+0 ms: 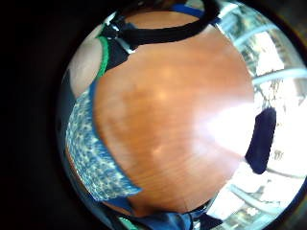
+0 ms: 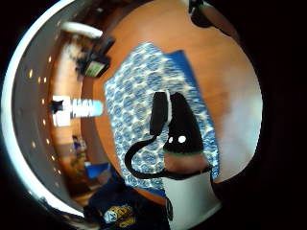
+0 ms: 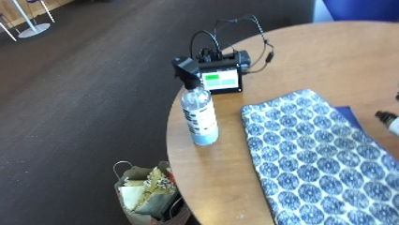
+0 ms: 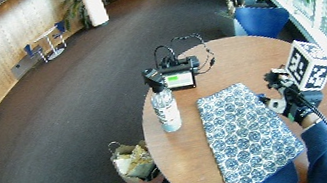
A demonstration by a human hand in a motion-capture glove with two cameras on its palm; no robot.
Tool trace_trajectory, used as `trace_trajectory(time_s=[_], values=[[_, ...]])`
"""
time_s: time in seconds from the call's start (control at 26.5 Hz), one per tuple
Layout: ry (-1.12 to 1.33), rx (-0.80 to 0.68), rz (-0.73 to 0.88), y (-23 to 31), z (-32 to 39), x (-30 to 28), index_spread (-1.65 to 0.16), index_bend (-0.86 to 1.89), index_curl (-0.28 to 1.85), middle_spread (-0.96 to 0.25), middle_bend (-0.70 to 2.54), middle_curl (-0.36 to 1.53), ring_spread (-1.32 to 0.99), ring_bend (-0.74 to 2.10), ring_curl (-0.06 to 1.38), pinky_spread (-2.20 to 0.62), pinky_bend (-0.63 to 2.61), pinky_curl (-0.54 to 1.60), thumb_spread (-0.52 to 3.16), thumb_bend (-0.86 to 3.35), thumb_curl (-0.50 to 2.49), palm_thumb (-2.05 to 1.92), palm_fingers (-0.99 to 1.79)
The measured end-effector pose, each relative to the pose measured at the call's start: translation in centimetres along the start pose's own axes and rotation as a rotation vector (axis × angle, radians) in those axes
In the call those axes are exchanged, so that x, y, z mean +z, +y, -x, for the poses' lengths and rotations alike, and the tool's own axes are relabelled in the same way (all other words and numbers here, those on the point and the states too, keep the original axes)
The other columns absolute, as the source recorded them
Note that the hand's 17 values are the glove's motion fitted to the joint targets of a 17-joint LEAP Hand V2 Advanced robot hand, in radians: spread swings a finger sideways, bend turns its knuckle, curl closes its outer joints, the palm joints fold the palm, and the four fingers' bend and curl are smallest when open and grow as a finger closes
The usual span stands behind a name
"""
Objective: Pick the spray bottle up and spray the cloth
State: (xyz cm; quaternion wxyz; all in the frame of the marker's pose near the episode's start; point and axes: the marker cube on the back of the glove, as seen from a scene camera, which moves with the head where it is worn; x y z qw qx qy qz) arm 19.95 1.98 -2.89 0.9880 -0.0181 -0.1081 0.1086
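The cloth (image 3: 318,161), blue and white patterned, lies flat nearest the camera, its long axis running from the table's near edge toward the middle. A plain blue layer shows under its near corner only in the wide outside view. Left of it, near the table's (image 3: 218,187) left edge and apart from the cloth, the bottle (image 3: 198,110) stands upright, long axis vertical, black spray head on top with its nozzle pointing toward the left edge. Beyond the bottle, at the far-left edge, sits a black device (image 3: 221,70) with a green-lit screen and looping cables. A paper bag (image 3: 150,192) stands on the floor below the left edge.

The outside view catches only a sliver of the right hand (image 4: 286,95) at the frame's right side; the wide view shows it whole, gloved, beside the cloth's right edge, holding nothing, fingers loosely spread. The thumb-side palm view looks down on the cloth; the little-finger-side view shows mostly bare table with the cloth at one side.
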Motion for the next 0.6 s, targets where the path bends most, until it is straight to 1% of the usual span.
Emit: trace_trajectory(time_s=[0.08,0.19,0.26,0.38,0.6], values=[[0.02,0.128,-0.042,-0.2,-3.6,-0.5,-0.37,0.24,0.26,-0.03,0.22,0.36,-0.03,0.25,0.3,0.17,0.43,0.33,1.2,-0.02,0.52,0.62,0.61],[-0.02,0.23,-0.144,-1.5,-6.0,-2.6,-0.35,0.3,0.29,-0.03,0.2,0.36,-0.02,0.22,0.3,0.19,0.36,0.32,1.22,0.0,0.52,0.65,0.63],[-0.073,0.258,-0.198,-2.5,-6.1,-3.5,-0.34,0.32,0.31,-0.02,0.18,0.35,-0.02,0.2,0.29,0.2,0.34,0.31,1.23,0.0,0.52,0.66,0.63],[-0.122,0.282,-0.23,-4.1,-4.8,-4.6,-0.32,0.35,0.33,-0.02,0.15,0.34,-0.01,0.16,0.28,0.22,0.34,0.31,1.26,0.0,0.51,0.68,0.61],[-0.137,0.294,-0.196,-5.4,-3.4,-4.4,-0.3,0.39,0.37,-0.01,0.15,0.32,0.0,0.16,0.26,0.22,0.33,0.32,1.28,0.0,0.5,0.7,0.6]])
